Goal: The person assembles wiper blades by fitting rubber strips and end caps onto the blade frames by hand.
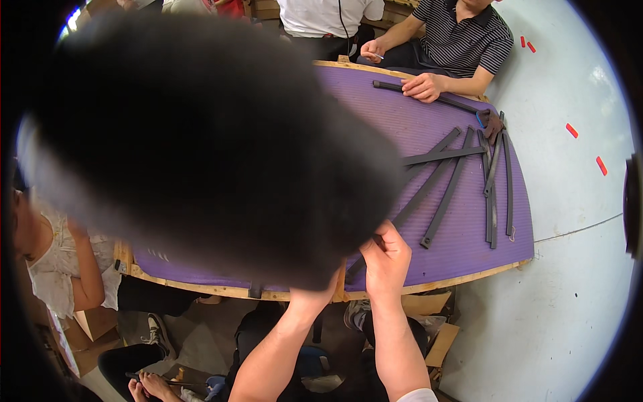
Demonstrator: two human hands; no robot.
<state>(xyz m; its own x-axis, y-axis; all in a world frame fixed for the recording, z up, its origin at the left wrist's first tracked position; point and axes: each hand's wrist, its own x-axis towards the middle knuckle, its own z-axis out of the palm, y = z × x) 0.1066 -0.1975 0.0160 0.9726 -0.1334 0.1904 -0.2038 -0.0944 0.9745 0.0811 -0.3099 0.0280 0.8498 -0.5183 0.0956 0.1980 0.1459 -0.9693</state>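
Strips [445,191], flat and dark, on ribbed purple mat [415,127]; right hand [386,258] pinching one.

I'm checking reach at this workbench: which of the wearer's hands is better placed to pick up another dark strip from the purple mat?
Probably the right hand: it lies on the purple mat beside the loose dark strips. The left hand is hidden behind a dark blur.

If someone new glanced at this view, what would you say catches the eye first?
First, the big dark blur that covers the left and middle of the view. Right of it, the purple mat carries a fan of dark flat strips. At the near edge, the right hand is closed on the end of one strip; the left hand is mostly hidden by the blur.
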